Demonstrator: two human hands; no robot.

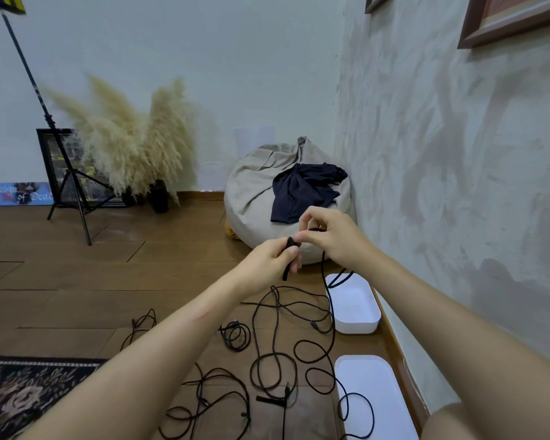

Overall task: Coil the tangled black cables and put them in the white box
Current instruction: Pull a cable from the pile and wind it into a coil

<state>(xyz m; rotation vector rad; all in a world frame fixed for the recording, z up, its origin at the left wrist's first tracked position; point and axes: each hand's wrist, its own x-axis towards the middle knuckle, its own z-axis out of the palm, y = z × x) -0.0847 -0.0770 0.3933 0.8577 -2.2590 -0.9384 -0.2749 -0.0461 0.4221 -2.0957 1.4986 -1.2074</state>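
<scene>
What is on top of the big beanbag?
A crumpled dark blue cloth lies on the beanbag. Whatever is beneath the cloth is covered, and the right hand, holding a black cable, hides part of the beanbag's front.

cable (324, 271) — end hidden under fingers (315, 214) of right hand (334, 239) | white lid (378, 376) — cut off by bottom edge

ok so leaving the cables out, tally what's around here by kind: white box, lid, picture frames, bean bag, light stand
white box: 1
white lid: 1
picture frames: 3 (one leaning on the floor, two on the right wall)
bean bag: 1
light stand: 1
total: 7
</scene>
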